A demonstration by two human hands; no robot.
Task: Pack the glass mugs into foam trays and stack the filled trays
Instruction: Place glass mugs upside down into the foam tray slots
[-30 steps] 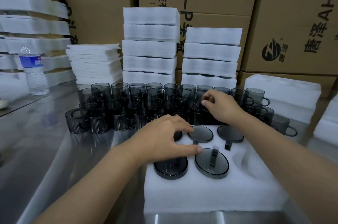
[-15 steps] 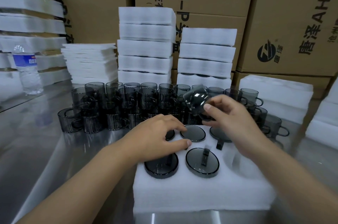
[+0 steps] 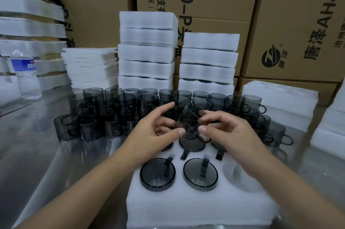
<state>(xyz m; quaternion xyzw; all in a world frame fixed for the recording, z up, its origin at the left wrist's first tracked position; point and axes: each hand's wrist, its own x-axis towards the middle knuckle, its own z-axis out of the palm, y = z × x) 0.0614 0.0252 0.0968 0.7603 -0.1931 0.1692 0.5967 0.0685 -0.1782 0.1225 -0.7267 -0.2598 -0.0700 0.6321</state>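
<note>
Turning a glass mug (image 3: 190,120) in the air above the back row of the foam tray (image 3: 186,208), both hands on it

Left hand (image 3: 156,127) brackets the mug between thumb and outstretched forefinger, while the right hand (image 3: 229,131) pinches its other side with curled fingers and thumb; I judge the mug should go mouth-down like the seated mugs (image 3: 157,173), handle lined up with the slot, then lower straight into the empty pocket (image 3: 237,172) at the front right and be pressed level. Room is tight behind, where the loose mugs (image 3: 112,109) crowd close to the tray's far edge, so a low backward swing risks a knock; the near side of the tray and the table (image 3: 46,163) to the left give freer passage
</note>
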